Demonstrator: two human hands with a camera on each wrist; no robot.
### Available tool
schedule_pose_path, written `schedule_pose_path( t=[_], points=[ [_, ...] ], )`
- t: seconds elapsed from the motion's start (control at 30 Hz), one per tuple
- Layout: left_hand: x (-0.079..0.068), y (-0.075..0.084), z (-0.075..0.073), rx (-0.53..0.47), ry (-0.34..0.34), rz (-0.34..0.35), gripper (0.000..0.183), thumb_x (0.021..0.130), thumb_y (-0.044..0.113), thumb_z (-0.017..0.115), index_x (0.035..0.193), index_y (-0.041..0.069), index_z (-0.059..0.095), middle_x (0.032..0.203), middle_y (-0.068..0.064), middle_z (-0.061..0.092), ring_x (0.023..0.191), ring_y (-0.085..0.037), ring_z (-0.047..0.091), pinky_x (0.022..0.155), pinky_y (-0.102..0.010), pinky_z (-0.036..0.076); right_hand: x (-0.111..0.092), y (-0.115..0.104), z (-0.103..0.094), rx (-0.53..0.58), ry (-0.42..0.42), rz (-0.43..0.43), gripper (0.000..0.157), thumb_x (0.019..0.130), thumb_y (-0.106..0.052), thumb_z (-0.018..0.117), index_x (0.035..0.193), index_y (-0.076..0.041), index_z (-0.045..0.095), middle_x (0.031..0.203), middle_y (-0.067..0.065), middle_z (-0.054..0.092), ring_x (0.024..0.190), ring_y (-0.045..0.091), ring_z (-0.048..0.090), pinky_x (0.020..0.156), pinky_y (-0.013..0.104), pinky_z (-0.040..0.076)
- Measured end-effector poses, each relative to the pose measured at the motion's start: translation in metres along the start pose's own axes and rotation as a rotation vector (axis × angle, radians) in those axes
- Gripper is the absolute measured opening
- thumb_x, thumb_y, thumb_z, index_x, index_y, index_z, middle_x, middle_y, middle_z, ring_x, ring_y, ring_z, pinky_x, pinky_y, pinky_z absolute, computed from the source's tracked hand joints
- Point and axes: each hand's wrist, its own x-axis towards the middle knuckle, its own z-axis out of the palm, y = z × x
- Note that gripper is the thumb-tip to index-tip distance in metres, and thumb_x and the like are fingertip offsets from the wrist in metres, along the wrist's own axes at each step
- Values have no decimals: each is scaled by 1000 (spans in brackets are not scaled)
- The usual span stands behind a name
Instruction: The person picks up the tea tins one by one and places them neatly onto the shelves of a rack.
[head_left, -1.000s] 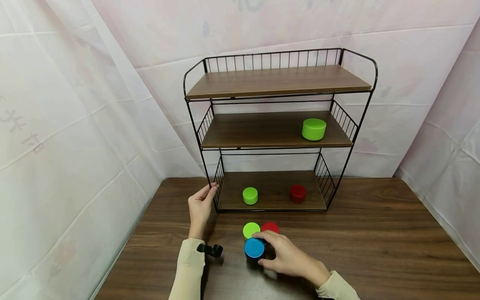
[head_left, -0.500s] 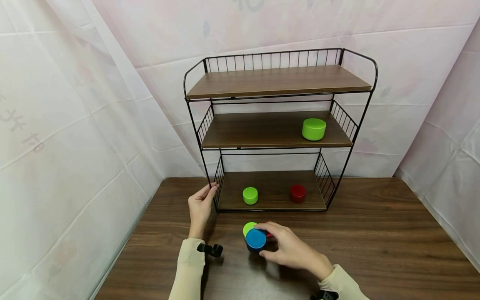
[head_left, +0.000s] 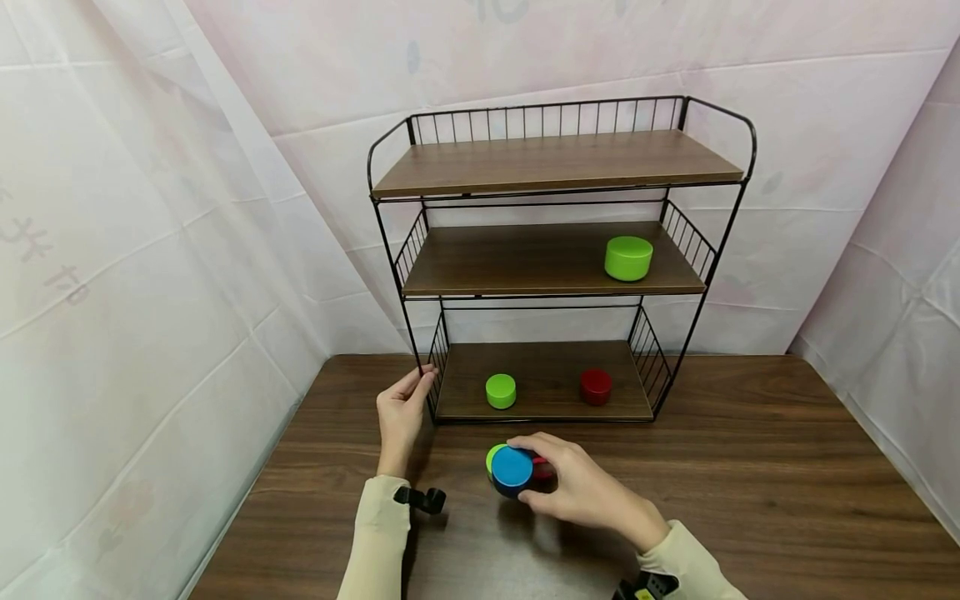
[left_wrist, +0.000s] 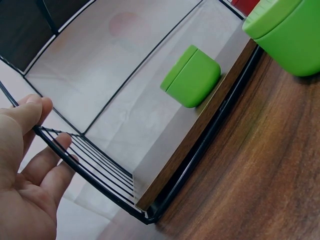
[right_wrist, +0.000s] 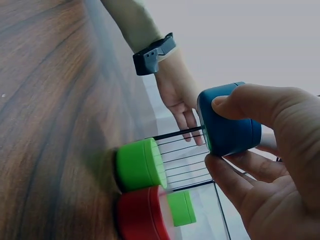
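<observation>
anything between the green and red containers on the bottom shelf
Nothing stands between them: the head view shows only a bare stretch of the bottom shelf separating the green container from the red container.

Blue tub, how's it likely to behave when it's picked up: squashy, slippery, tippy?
The blue tub is probably stiff, as its wall shows no dent under the right grip. It may slip a little, since its side looks smooth. Set upright, it likely won't tip: it looks squat, with a broad, flat top.
</observation>
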Motion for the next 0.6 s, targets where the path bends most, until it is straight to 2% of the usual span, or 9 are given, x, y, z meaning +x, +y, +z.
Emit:
schedule_pose_path(
  t=[0.27,0.4,0.53,0.6],
  points=[
    [-2,0,2,1,10,-34,21,96,6,73,112,-7,76,111,-27,74,99,-2,74,89,-16,57,3,-2,-7,-38,10,-36,60,85,-9,83,139,-6,59,133,6,65,112,17,67,96,33,59],
    [-4,10,5,3,5,-41,20,96,3,71,112,-9,76,111,-28,74,101,-4,74,90,-16,57,7,-4,-11,-49,10,-56,59,85,-9,83,139,-7,59,133,6,65,113,17,67,96,37,59],
    [-6,24,6,21,-4,-26,23,97,3,70,114,-12,73,112,-28,74,102,-4,74,90,-15,56,11,-8,-16,-48,14,-63,59,85,-9,83,139,-4,59,133,7,66,113,18,67,96,35,59],
    [-5,21,5,28,5,-21,23,97,3,70,114,-13,73,112,-28,74,101,-2,74,89,-14,56,14,-10,-19,-51,14,-69,59,85,-9,83,139,-3,59,132,8,66,113,19,67,96,33,59]
  ],
)
